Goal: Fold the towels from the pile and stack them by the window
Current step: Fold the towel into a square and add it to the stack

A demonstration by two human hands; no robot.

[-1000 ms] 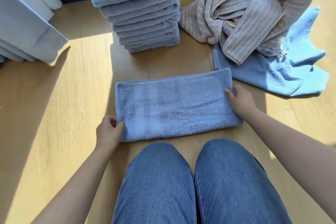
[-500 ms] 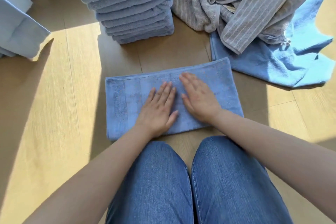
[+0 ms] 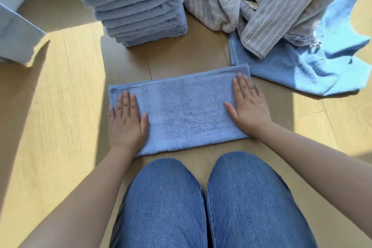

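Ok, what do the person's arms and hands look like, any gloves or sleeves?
No gloves, rings or watch on the left hand or the right hand; nails are short. Both forearms are bare, with no sleeve in view. Blue jeans cover the knees.

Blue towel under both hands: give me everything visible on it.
The folded towel is blue-grey terry, a long flat rectangle on the wooden floor, just ahead of the person's knees. A hemmed edge runs along its far side; a woven band crosses near its left end. The left hand presses flat on its left end, the right hand on its right end, fingers straight. Its far right corner reaches a loose blue towel; contact unclear.
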